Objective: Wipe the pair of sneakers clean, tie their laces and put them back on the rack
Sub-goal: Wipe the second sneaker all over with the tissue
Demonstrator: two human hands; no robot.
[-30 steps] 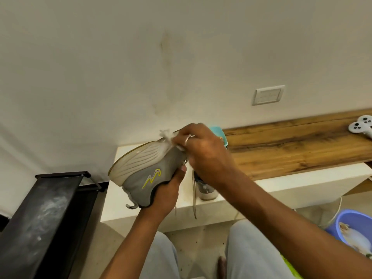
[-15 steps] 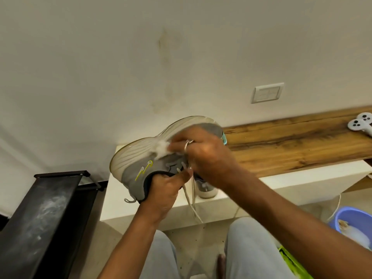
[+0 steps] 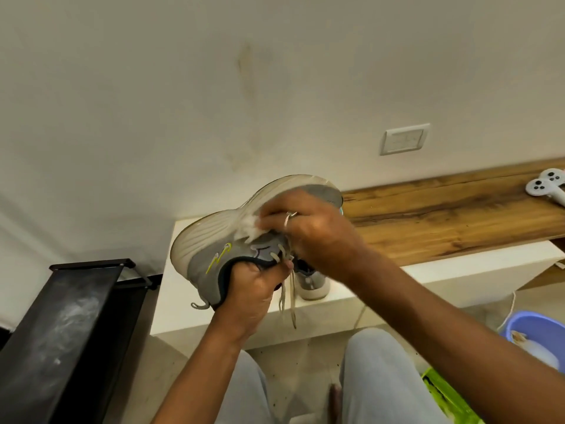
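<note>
Purple basin [image 3: 526, 316] low right, something pale inside, can't tell what. Left hand [image 3: 253, 289] grips grey sneaker [image 3: 208, 240] by the heel opening, held in the air, laces [image 3: 287, 298] dangling untied. Right hand [image 3: 318, 234] pinches white wad [image 3: 252, 223] against its pale sole, covering the midfoot. Second sneaker [image 3: 312, 283] behind on white bench [image 3: 183, 301]. Black rack [image 3: 70, 316] left. Controller [image 3: 547, 186] far right.

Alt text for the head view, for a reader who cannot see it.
The left hand holds a grey sneaker by its collar while the right hand rubs a white wipe on its sole edge. Its laces hang untied; the other sneaker stands on the white ledge.
</note>
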